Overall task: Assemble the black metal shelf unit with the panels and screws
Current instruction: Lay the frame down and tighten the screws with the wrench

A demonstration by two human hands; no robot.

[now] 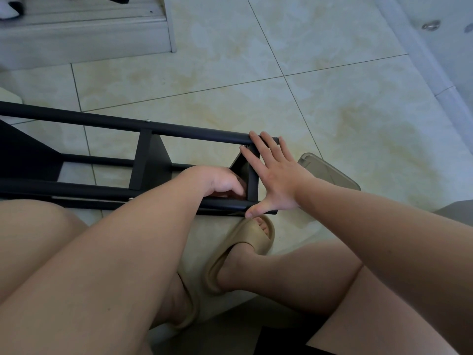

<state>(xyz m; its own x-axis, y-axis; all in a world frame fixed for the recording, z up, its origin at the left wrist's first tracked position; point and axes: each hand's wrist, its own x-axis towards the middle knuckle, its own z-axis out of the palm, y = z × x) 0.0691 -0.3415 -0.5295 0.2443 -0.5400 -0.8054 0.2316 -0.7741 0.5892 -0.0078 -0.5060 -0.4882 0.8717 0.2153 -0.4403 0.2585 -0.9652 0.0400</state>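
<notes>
The black metal shelf unit [107, 124] lies on its side on the tiled floor, two long tubes running from the left edge to the middle. A black panel [147, 165] stands fixed between the tubes, and an end panel [252, 175] sits at the right end. My right hand [273, 180] is spread flat against the outside of that end panel, fingers straight, thumb down by the near tube. My left hand [220, 181] reaches inside the frame behind the end panel with fingers curled; what they hold is hidden. Small silver screw heads [147, 120] show on the tubes.
A translucent grey plastic lid or box [330, 172] lies on the floor right of the shelf end. My legs and beige slippers [245, 252] fill the near floor. A white step or platform [87, 29] is at the far left, a wall base [435, 73] at right.
</notes>
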